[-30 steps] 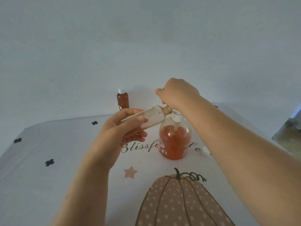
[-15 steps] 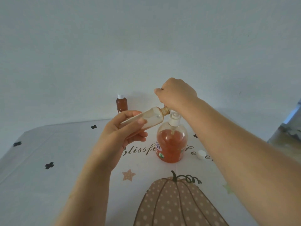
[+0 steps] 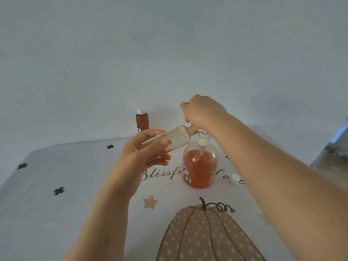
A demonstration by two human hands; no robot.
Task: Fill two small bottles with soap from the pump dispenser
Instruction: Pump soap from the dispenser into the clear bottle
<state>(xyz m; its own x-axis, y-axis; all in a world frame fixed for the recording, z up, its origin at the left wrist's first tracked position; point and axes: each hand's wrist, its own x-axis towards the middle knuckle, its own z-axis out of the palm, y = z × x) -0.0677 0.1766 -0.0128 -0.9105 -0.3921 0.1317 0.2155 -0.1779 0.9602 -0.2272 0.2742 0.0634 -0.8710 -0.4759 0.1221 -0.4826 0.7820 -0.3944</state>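
Observation:
The pump dispenser (image 3: pixel 200 166) stands mid-table, about half full of orange soap. My right hand (image 3: pixel 203 112) sits curled on top of its white pump head, which it mostly hides. My left hand (image 3: pixel 145 153) grips a small clear bottle (image 3: pixel 175 139), tilted almost flat, its open neck right at the pump's spout under my right hand. Only a thin film of soap shows inside that bottle. A second small bottle (image 3: pixel 142 121), full of orange-brown soap and wearing a white cap, stands upright at the back near the wall.
A loose white cap (image 3: pixel 234 179) lies on the tablecloth (image 3: pixel 56 213) to the right of the dispenser, beside my right forearm. The cloth carries a pumpkin print (image 3: pixel 205 234) near me. A wall rises just behind the table's far edge.
The view has tilted upward, so everything sits lower in frame. Both hands keep their grips, with the small bottle's neck staying at the spout.

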